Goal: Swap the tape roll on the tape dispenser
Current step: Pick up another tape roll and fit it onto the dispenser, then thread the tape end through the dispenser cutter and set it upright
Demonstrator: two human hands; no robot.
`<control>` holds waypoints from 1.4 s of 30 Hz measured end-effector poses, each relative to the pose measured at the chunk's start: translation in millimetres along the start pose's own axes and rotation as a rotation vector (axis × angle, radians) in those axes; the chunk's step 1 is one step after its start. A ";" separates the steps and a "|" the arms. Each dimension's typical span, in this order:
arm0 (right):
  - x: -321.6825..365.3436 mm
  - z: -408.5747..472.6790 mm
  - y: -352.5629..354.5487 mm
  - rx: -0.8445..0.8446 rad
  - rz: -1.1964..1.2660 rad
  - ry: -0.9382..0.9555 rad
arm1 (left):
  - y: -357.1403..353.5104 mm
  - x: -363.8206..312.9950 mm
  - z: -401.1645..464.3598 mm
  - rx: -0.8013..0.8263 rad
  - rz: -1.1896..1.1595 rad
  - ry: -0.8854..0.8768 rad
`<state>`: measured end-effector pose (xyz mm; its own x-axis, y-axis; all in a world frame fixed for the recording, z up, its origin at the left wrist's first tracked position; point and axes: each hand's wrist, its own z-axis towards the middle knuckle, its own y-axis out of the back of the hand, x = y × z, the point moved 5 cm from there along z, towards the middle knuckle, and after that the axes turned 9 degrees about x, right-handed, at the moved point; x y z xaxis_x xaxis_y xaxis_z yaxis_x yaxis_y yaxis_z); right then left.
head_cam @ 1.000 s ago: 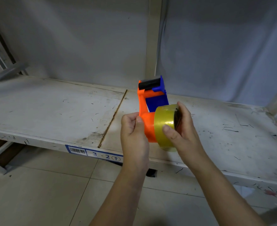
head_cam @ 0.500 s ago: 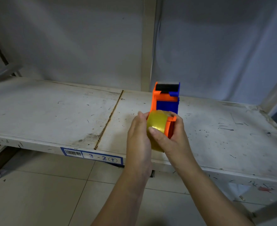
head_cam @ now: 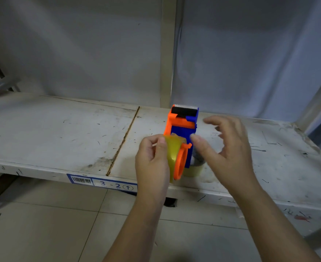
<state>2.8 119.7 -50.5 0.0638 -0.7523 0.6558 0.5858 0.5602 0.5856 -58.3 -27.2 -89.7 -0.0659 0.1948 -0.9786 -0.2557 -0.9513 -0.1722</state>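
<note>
An orange and blue tape dispenser (head_cam: 182, 127) is held above the front of the white shelf (head_cam: 61, 133), its black roller end pointing away from me. A yellowish clear tape roll (head_cam: 173, 150) sits on the dispenser's orange hub. My left hand (head_cam: 152, 161) grips the roll and dispenser from the left, thumb on top of the roll. My right hand (head_cam: 226, 148) hovers just right of the dispenser, fingers spread, holding nothing. A second clear tape roll (head_cam: 195, 168) lies on the shelf behind the dispenser, partly hidden.
The shelf front carries a blue label (head_cam: 103, 183) reading 3-2. A seam (head_cam: 123, 140) runs across the shelf left of my hands. A vertical post (head_cam: 167, 52) stands behind, and a metal upright (head_cam: 318, 103) at the right. Tiled floor (head_cam: 42, 224) lies below.
My right hand has let go of the tape roll and moved off to the right with fingers spread. The second roll on the shelf has come into sight behind the dispenser.
</note>
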 end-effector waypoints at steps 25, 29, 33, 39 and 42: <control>-3.1 3.2 -10.4 0.277 -0.003 -0.175 | -18.7 -2.5 -2.8 0.268 1.208 -0.102; -14.8 3.4 -15.7 0.266 -0.061 -0.189 | -14.9 -1.1 2.6 0.273 1.307 -0.109; -33.0 -0.3 -31.4 0.265 -0.056 -0.292 | -15.7 -4.0 16.7 0.303 1.565 -0.184; -45.4 -10.9 -48.4 0.197 0.048 -0.417 | -18.7 3.7 32.6 0.429 1.635 -0.204; -39.5 -12.7 -48.1 0.303 0.167 -0.450 | -14.5 0.6 33.8 0.476 1.641 -0.222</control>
<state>-17.6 118.0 -110.6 -0.2539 -0.4602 0.8507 0.3349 0.7833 0.5237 -87.2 -5.2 -84.0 -0.6409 -0.7664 -0.0440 -0.0285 -0.0336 0.9990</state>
